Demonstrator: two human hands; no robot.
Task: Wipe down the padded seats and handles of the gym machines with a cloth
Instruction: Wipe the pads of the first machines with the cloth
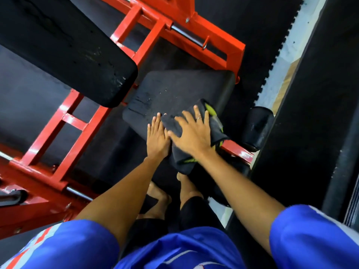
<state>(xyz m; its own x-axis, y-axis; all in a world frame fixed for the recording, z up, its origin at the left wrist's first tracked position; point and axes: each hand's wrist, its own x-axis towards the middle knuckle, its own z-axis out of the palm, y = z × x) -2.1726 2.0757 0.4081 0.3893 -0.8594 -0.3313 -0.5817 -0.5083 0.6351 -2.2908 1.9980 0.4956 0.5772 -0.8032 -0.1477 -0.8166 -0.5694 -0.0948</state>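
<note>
soft dark grey cloth (217, 131) with yellow-green trim lies on the black padded seat (174, 90), a scuffed, round-cornered slab on a glossy red steel frame (64, 121). its long axis runs away from the person, near end drooping over the seat's edge. right hand (191, 136) presses it, fingers spread flat; left hand (157, 138) rests flat on the seat beside it.

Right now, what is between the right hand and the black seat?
The dark cloth with yellow-green trim. The right hand presses flat on it, and it lies on the seat pad, as the head view shows.
</note>
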